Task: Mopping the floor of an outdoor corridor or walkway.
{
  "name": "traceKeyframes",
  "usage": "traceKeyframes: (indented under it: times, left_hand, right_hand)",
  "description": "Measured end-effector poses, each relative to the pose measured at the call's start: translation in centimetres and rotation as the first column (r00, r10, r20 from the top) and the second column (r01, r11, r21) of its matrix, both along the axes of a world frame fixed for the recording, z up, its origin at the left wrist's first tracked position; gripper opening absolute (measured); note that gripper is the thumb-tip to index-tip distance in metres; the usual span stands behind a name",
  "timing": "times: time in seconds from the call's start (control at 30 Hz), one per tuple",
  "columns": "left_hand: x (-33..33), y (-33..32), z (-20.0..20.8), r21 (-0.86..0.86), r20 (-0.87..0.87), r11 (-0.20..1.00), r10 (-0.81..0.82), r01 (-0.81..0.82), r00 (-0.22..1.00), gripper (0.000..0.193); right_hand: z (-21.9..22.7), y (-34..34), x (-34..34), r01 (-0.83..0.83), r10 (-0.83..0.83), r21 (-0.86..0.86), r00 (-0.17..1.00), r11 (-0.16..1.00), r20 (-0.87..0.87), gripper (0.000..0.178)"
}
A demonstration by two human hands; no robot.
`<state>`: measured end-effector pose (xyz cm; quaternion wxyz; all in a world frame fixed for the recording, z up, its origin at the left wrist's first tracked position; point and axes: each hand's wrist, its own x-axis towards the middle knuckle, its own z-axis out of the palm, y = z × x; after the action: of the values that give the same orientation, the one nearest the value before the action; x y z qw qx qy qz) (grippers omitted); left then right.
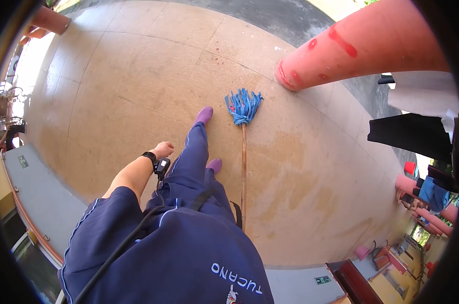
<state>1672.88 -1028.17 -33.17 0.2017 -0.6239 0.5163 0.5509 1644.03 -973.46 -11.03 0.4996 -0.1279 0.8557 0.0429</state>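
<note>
A mop [243, 152] with a splayed blue string head and thin wooden handle is seen at 12 o'clock on the tan floor [138, 76]; the left hand [163, 149] is loosely curled and holds nothing, while the right hand is hidden.

A blue mop head [243, 106] rests on the tan tiled floor [138, 76].

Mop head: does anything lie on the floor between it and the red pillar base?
Nothing visible does. The blue mop head rests on bare tan floor, and the strip between it and the red pillar base shows only tile. The left hand hangs free, off the wooden handle.
</note>
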Motion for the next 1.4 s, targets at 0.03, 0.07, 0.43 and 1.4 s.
traceKeyframes:
  times: [0.03,0.07,0.43,1.4]
  left_hand:
    - [-0.1,-0.1,0.1,0.004,-0.002,1.0,-0.004,0.004,1.0,0.031]
    - [0.0,-0.4,0.3,0.011,0.008,1.0,-0.003,0.003,1.0,0.031]
    - [1.8,-12.2,4.3,0.009,0.089,1.0,0.027,-0.028,0.996,0.033]
    - [-7.8,-3.5,1.5,-0.068,0.0,0.982,-0.178,0.178,0.984,0.026]
  right_hand:
    - [0.2,-0.3,0.3,0.023,-0.023,0.002,1.0,1.0,0.005,0.034]
    - [0.1,-1.0,0.6,0.043,-0.043,-0.01,0.999,0.999,0.015,0.034]
    - [-7.5,-36.1,-6.6,0.546,-0.42,-0.309,0.82,0.779,0.389,0.018]
    - [0.5,-9.1,0.2,-0.031,0.031,0.064,1.0,0.997,0.006,0.027]
